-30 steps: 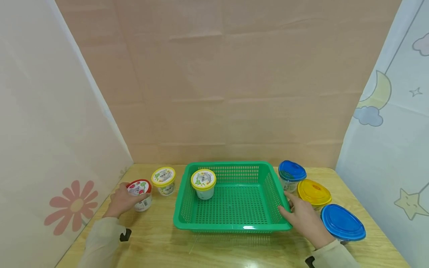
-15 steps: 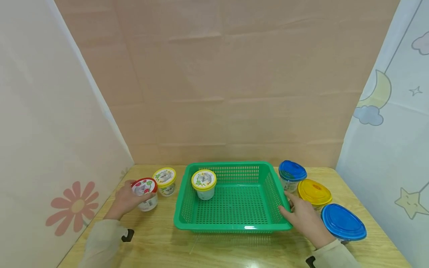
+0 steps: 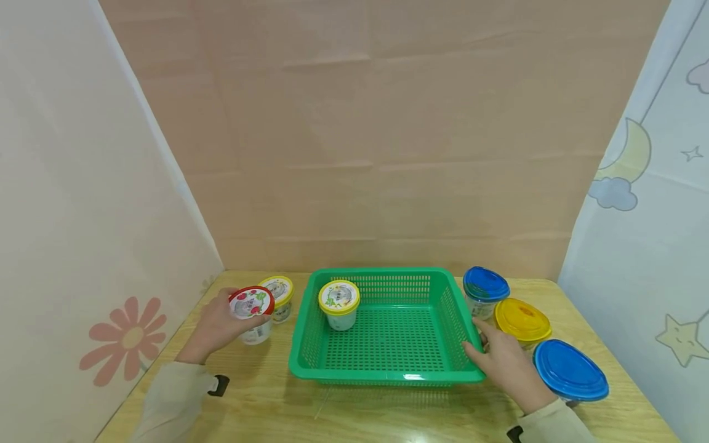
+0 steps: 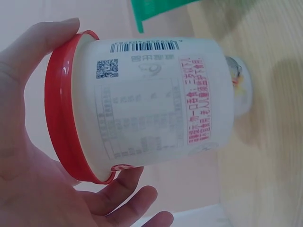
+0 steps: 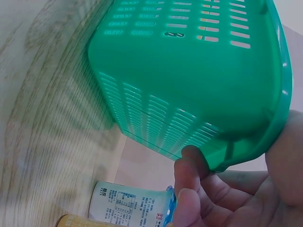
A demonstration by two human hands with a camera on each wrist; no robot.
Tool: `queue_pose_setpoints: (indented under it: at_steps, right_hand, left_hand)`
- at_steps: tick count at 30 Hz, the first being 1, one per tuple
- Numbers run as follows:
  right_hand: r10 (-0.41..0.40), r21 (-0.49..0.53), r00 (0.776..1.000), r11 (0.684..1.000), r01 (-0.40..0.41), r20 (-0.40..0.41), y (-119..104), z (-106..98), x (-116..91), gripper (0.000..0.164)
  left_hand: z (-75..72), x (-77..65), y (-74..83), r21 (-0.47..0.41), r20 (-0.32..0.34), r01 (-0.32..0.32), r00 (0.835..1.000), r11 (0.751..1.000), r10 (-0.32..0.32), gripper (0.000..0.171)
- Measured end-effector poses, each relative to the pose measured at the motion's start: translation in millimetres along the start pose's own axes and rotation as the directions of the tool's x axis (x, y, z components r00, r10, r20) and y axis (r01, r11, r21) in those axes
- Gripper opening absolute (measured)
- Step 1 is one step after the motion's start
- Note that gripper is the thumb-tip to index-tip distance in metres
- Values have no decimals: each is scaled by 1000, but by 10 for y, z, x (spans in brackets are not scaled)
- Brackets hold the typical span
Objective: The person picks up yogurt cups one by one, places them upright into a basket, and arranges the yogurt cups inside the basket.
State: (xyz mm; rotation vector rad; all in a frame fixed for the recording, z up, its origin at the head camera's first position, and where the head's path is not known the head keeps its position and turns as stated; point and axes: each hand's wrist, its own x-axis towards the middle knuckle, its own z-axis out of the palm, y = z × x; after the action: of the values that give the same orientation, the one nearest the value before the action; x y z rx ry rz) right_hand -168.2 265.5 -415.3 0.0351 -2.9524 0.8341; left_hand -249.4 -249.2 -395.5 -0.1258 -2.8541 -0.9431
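Note:
My left hand [image 3: 218, 323] grips a white tub with a red lid [image 4: 156, 99] by its lid, thumb and fingers on opposite sides. In the head view this red-lidded tub overlaps a yellow-lidded tub [image 3: 282, 301] standing behind it. A green plastic basket [image 3: 382, 375] sits mid-table, with another yellow-lidded tub [image 3: 340, 307] upright in its back left corner. On the basket's right side, my right hand [image 3: 506, 363] holds the rim, the thumb over the edge and the fingers curled against the outer wall [image 5: 156, 104].
To the right of the basket stand a blue-lidded tub [image 3: 484, 286], a yellow oval-lidded tub [image 3: 520, 320] and a larger blue-lidded one [image 3: 570, 369], close beside my right hand. Cloth walls [image 3: 388, 154] enclose the wooden table [image 3: 266, 400] at the back and sides.
My left hand has carried the red-lidded tub to the right and a little upward, towards the basket. The right hand keeps its hold on the basket rim.

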Motion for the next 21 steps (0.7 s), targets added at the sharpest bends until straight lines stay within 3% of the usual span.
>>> queue_pose_setpoints:
  at_steps: [12, 21]
  right_hand:
    - [20, -4, 1000, 1000, -19, 13, 4, 10, 8, 61]
    - [13, -1, 1000, 1000, -13, 11, 4, -1, 7, 61]
  left_hand:
    - [-47, -30, 250, 4, -39, -51, 998, 999, 51, 96]
    - [-61, -99, 552, -47, -12, -73, 997, 996, 72, 98]
